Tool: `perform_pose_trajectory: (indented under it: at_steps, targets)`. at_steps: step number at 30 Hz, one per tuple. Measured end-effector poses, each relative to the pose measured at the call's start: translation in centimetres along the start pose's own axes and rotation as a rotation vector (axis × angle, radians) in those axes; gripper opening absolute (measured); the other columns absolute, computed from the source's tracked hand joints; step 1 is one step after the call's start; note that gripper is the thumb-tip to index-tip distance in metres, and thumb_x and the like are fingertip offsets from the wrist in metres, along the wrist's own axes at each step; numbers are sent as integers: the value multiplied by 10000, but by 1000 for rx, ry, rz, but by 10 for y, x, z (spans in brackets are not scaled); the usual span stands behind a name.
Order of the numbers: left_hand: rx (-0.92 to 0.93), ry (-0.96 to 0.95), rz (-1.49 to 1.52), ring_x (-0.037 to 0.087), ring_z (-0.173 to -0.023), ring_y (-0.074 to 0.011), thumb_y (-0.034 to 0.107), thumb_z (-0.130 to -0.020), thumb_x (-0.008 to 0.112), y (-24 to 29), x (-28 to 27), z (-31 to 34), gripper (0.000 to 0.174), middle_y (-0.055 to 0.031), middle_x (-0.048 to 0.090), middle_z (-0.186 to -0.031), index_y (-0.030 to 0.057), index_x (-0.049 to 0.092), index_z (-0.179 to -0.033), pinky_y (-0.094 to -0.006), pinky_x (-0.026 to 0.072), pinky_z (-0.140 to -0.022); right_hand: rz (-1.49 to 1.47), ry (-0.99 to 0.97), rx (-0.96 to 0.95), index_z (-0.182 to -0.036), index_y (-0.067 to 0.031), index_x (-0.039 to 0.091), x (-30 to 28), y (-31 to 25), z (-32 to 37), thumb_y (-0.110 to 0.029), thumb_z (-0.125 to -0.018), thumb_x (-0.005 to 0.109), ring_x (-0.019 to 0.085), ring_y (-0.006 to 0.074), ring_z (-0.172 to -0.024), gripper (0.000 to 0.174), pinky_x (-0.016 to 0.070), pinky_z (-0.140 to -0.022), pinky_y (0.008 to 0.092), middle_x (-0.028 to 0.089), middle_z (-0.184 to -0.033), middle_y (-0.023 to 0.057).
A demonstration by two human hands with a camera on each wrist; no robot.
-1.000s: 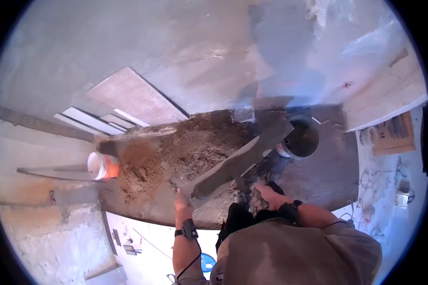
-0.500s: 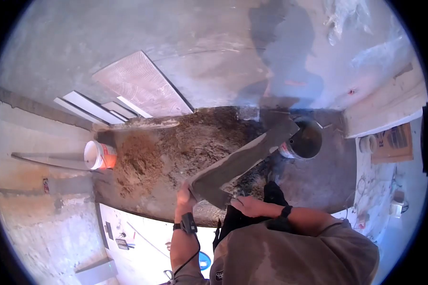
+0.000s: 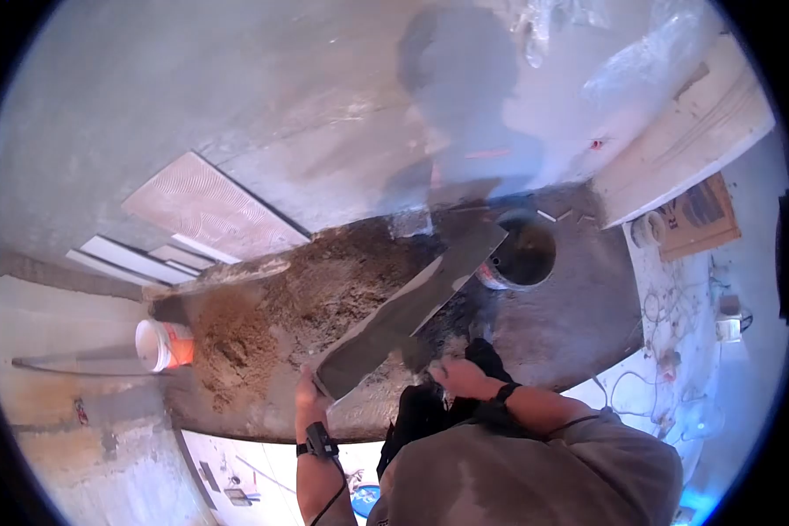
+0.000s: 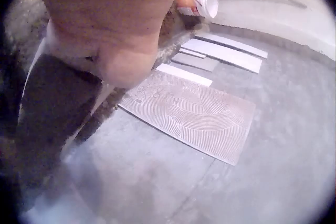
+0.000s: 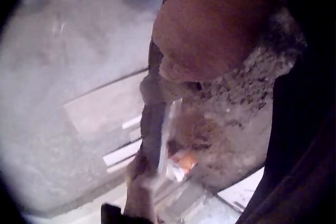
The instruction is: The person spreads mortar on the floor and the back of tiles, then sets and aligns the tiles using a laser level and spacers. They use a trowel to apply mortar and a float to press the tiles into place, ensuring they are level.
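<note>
We see the left hand (image 3: 310, 399) gripping the lower-left end of a long board (image 3: 386, 329), its thumb side against the board in the left wrist view. The board slants across the middle of the head view, grey paste spread along its face, and its far end reaches up beside the large bucket (image 3: 519, 279) right of centre; we cannot tell whether they touch. Below the board, the right hand (image 3: 465, 379) has its fingers curled round a small tool (image 3: 422, 352), which is blurred and partly hidden.

Under and left of the board, we have loose brown soil (image 3: 237, 337) heaped on the floor. An orange and white bucket (image 3: 162, 344) lies tipped at the left. In the upper left, a large ridged panel (image 3: 215, 209) leans at the wall (image 3: 280, 114), with narrow pale strips (image 3: 131, 260) beside it. At the right we see a cardboard box (image 3: 700, 217).
</note>
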State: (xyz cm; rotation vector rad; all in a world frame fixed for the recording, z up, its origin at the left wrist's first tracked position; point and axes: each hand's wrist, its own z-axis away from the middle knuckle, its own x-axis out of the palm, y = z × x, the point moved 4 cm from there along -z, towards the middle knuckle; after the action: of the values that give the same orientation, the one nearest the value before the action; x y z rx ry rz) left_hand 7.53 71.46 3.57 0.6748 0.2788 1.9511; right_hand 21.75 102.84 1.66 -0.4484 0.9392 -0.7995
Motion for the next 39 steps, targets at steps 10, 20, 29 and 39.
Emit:
perform_pose_trajectory:
  at_steps: [10,20,29,39]
  targets:
    - [55,71,-13,566,-1243,-365,379,-1076,320,-7,-25,-18,563,-240,567,-1349,-93,478,-1339,-486,442,-1091,-283,197,356,-1027,61,635,-69,140,-16,-559,-1020,351,604,520,-967,681,464,-819,568,643,-1005,338]
    - [116,76,85,591,-1209,-354,367,-1067,362,-17,-14,8,544,-204,614,-1290,-90,485,-1336,-475,440,-1095,60,49,-105,-879,56,596,-145,118,-137,-497,-1024,406,617,496,-864,603,466,-750,554,638,-854,299]
    - [174,189,148,571,-1220,-312,314,-1068,402,-48,-30,31,457,-175,559,-1348,-16,426,-1384,-461,462,-1070,127,-174,-152,-1012,17,602,-168,101,-151,-427,-1033,413,617,500,-956,483,486,-831,545,669,-984,269]
    - [257,239,99,617,-1155,-336,356,-1060,418,-57,-10,42,497,-191,599,-1306,-45,480,-1346,-475,489,-1021,276,-35,-84,-1004,68,609,-107,85,-138,-529,-1026,371,604,512,-978,643,471,-847,564,636,-1044,340]
